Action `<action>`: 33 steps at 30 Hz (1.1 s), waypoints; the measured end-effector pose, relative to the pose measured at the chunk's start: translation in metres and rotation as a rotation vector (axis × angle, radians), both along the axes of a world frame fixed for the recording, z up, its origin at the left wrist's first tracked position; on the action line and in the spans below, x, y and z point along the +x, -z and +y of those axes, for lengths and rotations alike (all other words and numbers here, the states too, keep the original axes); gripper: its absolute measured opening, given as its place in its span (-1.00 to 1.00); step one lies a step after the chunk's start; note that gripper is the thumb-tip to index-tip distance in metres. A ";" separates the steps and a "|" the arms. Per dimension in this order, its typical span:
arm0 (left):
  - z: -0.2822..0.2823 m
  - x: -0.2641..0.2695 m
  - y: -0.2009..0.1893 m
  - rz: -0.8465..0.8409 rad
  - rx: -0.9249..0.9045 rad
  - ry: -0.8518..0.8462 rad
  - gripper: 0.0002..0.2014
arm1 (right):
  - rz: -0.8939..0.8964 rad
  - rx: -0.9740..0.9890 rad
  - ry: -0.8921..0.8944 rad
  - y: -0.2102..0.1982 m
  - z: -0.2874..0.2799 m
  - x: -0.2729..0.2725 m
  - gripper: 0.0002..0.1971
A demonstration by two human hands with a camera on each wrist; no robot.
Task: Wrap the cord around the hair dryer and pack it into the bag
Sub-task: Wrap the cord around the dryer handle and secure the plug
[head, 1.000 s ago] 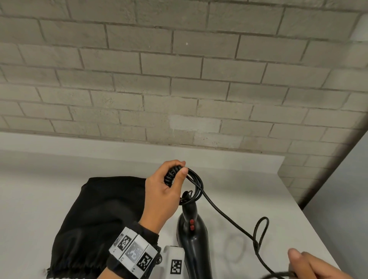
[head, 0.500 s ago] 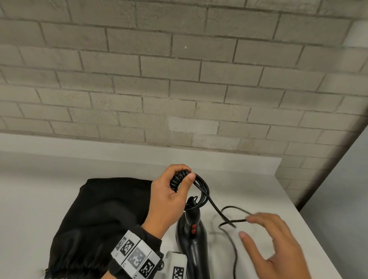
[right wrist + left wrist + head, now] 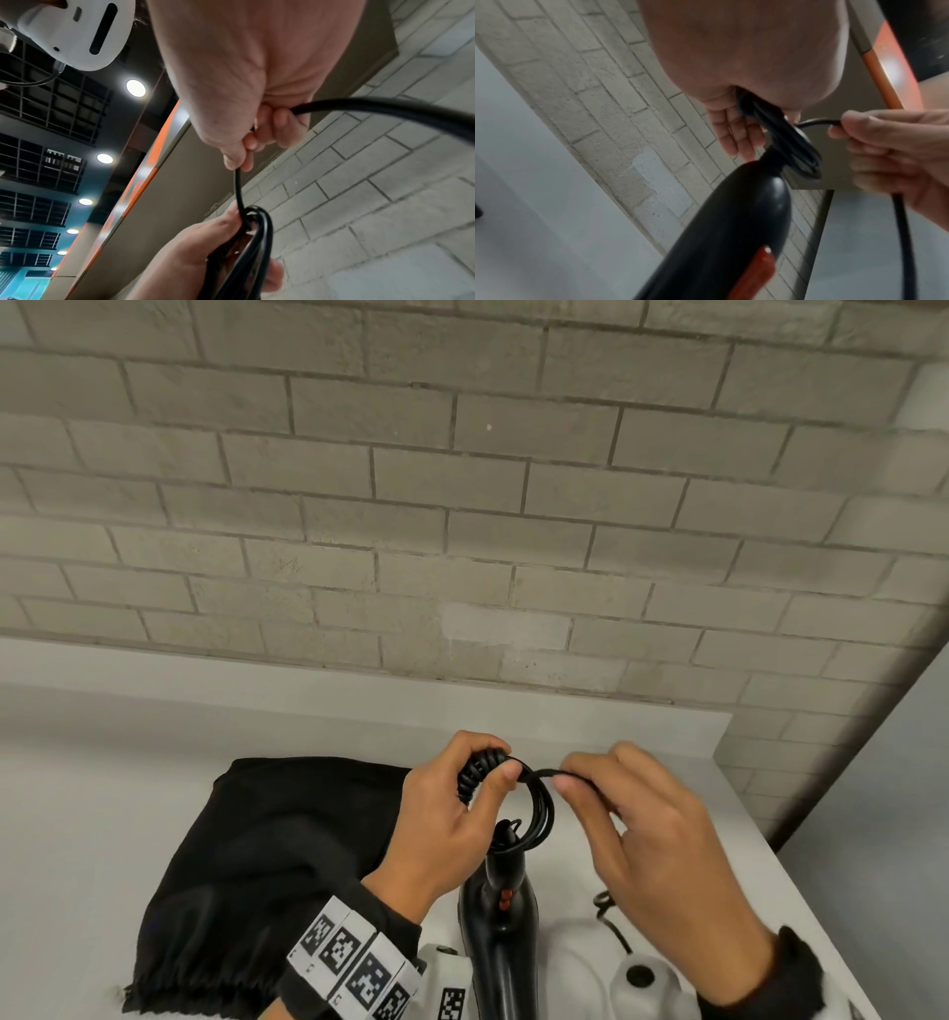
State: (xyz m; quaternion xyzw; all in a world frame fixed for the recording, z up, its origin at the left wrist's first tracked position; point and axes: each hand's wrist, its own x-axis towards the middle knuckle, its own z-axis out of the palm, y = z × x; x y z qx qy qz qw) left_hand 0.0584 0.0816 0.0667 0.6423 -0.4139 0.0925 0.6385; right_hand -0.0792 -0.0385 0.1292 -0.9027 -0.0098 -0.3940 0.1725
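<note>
A black hair dryer (image 3: 497,937) with a red switch hangs handle-up below my left hand (image 3: 462,814); its handle (image 3: 726,233) fills the left wrist view. That hand grips a bundle of looped black cord (image 3: 539,806) at the ribbed strain relief, thumb pressed on top. My right hand (image 3: 631,824) pinches the free cord (image 3: 237,188) just right of the loops (image 3: 257,233); more cord (image 3: 385,107) trails out of its palm. The black cloth bag (image 3: 267,880) lies flat on the white table (image 3: 102,814), left of both hands.
A grey brick wall (image 3: 462,505) rises behind the table's raised back ledge (image 3: 308,690). The table's right edge (image 3: 801,880) drops off close to my right hand. A white wrist device (image 3: 642,973) sits low in the head view.
My right hand rose from the lower right, took the free cord and brought it up beside the left hand. The loose loop on the table is gone; the bundle is thicker.
</note>
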 end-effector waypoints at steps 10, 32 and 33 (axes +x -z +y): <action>0.001 -0.005 -0.004 -0.176 -0.063 0.096 -0.73 | 0.029 0.274 -0.145 -0.015 -0.011 0.034 -0.88; -0.004 -0.015 0.001 -0.057 -0.187 -0.030 -0.86 | 0.146 1.207 -0.342 0.052 0.010 0.030 -0.49; -0.004 -0.014 0.000 -0.057 -0.177 -0.043 -0.86 | 0.146 1.175 -0.368 0.054 0.009 0.029 -0.48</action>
